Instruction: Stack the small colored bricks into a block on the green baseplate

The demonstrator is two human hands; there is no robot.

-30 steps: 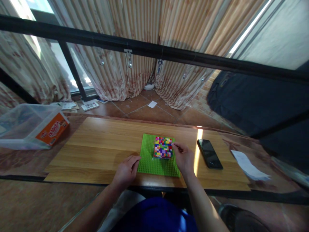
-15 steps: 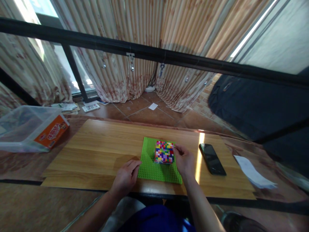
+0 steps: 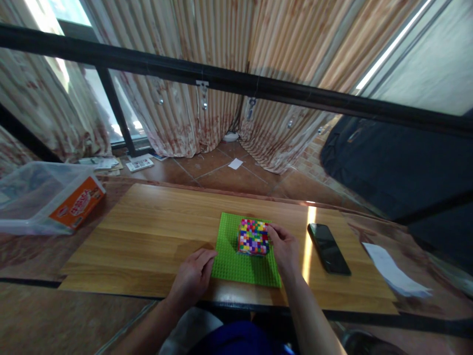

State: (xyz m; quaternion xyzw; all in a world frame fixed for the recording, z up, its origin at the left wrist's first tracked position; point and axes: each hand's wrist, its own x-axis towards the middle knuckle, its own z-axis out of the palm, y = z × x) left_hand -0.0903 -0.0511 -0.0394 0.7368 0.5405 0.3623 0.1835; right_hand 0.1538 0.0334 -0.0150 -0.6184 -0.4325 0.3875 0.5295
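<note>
A green studded baseplate (image 3: pixel 231 268) lies on the wooden tabletop. On it stands a square block of small multicoloured toy bricks (image 3: pixel 253 237), packed close in rows. My left hand (image 3: pixel 194 271) is closed at the plate's left edge, thumb and fingers together on the rim. At the block's upper right corner, the thumb and fingertips of my right hand (image 3: pixel 284 246) are pinched together. Whatever small piece may be between those tips is hidden.
A black phone (image 3: pixel 328 249) lies right of a bright sunlit strip, with white paper (image 3: pixel 395 271) beyond it. At far left stands a clear plastic bin (image 3: pixel 33 197) with an orange label. A dark metal bar (image 3: pixel 221 80) crosses above the table, before the curtains (image 3: pixel 214 29).
The view has shifted slightly, so the table items sit a little lower. Both hands keep nearly the same places at the plate and the block.
</note>
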